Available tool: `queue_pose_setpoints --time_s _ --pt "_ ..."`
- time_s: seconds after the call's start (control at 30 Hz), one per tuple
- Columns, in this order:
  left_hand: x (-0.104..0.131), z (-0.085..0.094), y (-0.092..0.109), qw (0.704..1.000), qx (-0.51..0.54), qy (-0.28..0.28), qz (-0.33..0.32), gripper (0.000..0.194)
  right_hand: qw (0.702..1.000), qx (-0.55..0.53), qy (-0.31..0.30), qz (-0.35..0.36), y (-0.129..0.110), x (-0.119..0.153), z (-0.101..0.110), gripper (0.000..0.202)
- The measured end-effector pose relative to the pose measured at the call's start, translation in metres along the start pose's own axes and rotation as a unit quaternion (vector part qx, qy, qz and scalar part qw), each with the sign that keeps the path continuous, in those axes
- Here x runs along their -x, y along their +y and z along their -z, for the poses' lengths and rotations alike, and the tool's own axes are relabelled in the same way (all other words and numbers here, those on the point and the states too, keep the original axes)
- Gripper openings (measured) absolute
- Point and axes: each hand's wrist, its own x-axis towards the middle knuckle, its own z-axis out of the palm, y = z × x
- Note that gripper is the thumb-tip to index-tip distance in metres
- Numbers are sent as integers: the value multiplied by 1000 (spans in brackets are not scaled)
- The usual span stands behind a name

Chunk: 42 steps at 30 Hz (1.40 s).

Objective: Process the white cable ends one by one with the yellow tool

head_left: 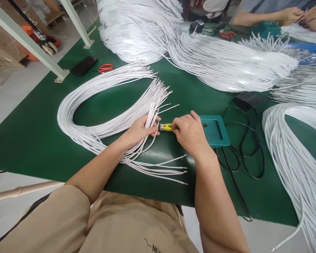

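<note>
My left hand [144, 130] is closed around a few white wires [150, 116], whose ends stick up past the fingers. These belong to a larger looped bundle of white wires [68, 109] on the green table. My right hand [190, 131] is closed on a small yellow tool [167, 127] with a metal tip, which points at the wires in my left hand. Just beyond the right hand lies a shallow teal tray-like device [218, 130], partly covered by that hand. Several loose wire ends [173, 171] spread out below my hands.
Big bundles of white wires [226, 63] fill the back, with another bundle [287, 151] at the right edge. A black cable [260, 151] coils beside the teal device. Red-handled scissors [105, 68] and a black phone [84, 65] lie back left. A co-worker's hands [292, 15] work opposite.
</note>
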Motion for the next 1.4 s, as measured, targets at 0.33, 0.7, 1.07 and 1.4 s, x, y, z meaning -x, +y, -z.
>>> queue_pose_setpoints --time_s 0.33,0.7,1.07,1.4 --pt "-6 -8 -9 998 -41 30 27 37 999 25 37 -8 0 -2 -6 23" --pt "-8 -1 -15 999 -19 13 39 42 976 94 126 -153 17 11 -7 36" --pt "-8 16 -4 999 -22 31 -33 43 978 -154 21 140 -43 1 5 27" --pt "-6 17 -2 998 -26 43 -24 38 917 -264 -297 26 -66 2 7 24"
